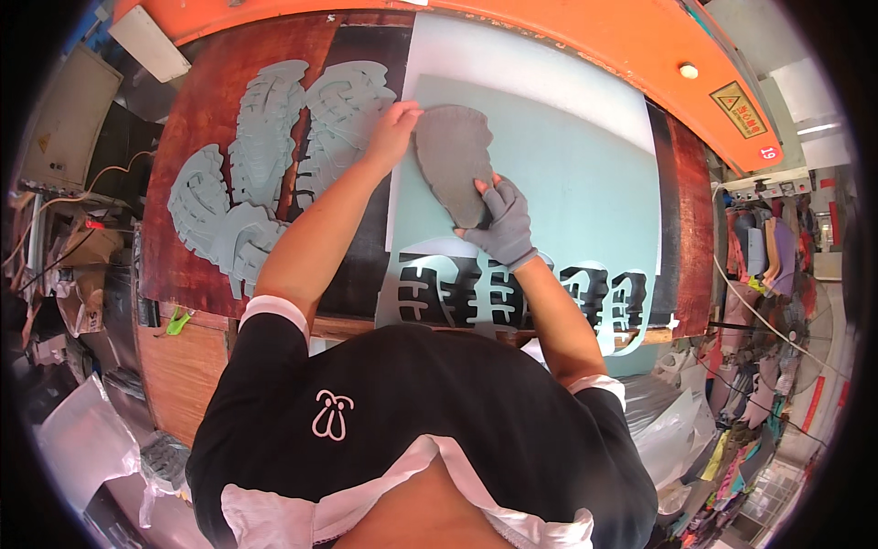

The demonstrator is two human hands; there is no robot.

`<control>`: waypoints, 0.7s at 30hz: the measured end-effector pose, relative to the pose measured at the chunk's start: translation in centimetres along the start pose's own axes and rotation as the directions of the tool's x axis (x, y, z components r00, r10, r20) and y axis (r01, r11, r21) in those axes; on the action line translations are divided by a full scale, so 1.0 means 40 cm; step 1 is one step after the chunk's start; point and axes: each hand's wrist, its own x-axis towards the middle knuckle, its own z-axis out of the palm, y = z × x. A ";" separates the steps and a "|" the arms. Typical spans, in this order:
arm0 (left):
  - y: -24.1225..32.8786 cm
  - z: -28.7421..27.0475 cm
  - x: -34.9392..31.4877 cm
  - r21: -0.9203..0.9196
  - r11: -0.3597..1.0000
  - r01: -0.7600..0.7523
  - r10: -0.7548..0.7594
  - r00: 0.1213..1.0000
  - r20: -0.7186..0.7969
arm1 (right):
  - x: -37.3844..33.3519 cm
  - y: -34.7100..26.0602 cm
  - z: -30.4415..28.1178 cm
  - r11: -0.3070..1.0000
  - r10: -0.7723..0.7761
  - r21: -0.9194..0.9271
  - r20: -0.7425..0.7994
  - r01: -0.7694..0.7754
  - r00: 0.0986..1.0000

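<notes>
Evidently the work at this moment is placing: a grey sole shape (pixel 453 151) is over the left part of the pale green sheet (pixel 567 183), its broad end toward the sheet's far edge and its narrow end toward the near one. Whether it lies fully flat on the sheet or is slightly raised, I cannot tell.

The right hand (pixel 501 224), in a grey fingerless glove, grips the narrow end, thumb on one side and fingers on the other. The left hand (pixel 396 133), bare, is at the sheet's left edge with its fingertips drawn together at the broad end's rim; whether they pinch it or only steady it is not clear.

Along the sheet's near edge runs a strip of leftover cut-outs (pixel 631 344), full of gaps. Left of the sheet, loose cut pieces (pixel 265 137) lie heaped on a brown board (pixel 219 110). Beyond its far edge stands an orange beam (pixel 594 46).

To do this well, I would turn the shape by both ends together, keep its whole outline over solid sheet and away from the gaps, sit it level, and let go gently so it does not slip. Both hands should stay clear of the beam.
</notes>
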 end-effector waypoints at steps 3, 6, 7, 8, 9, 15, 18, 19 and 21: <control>0.003 -0.010 -0.010 -0.147 0.987 0.056 -0.049 0.998 0.046 | -0.007 -0.006 -0.009 0.999 -0.015 0.047 -0.036 0.017 0.999; 0.008 -0.017 -0.016 -0.137 0.990 0.019 -0.008 0.997 0.082 | -0.011 -0.011 -0.018 0.998 0.027 0.054 0.018 -0.028 0.999; 0.010 -0.020 -0.019 -0.104 0.994 0.034 -0.026 0.997 0.077 | -0.011 -0.012 -0.020 0.998 0.007 0.061 -0.014 -0.006 1.000; 0.012 -0.020 -0.016 -0.089 0.996 0.024 -0.016 0.996 0.087 | -0.009 -0.013 -0.017 0.998 0.009 0.055 -0.009 -0.009 1.000; 0.013 -0.019 -0.015 -0.095 0.996 0.005 0.004 0.995 0.095 | -0.007 -0.013 -0.015 0.999 0.025 0.047 0.000 -0.025 1.000; 0.008 -0.014 -0.071 0.059 0.994 -0.098 0.101 0.993 -0.057 | -0.055 0.009 -0.047 1.000 0.002 0.000 0.093 -0.002 0.996; -0.002 -0.067 -0.244 0.302 0.911 -0.281 0.302 0.953 -0.026 | -0.191 0.033 -0.155 0.999 0.017 -0.034 -0.118 -0.021 0.993; -0.007 -0.088 -0.324 0.351 0.882 -0.315 0.332 0.943 0.012 | -0.255 0.044 -0.208 0.990 0.059 -0.116 -0.136 -0.075 0.989; -0.025 -0.111 -0.502 0.488 0.800 -0.350 0.359 0.930 0.077 | -0.402 0.063 -0.296 0.941 0.268 -0.128 -0.290 -0.314 0.919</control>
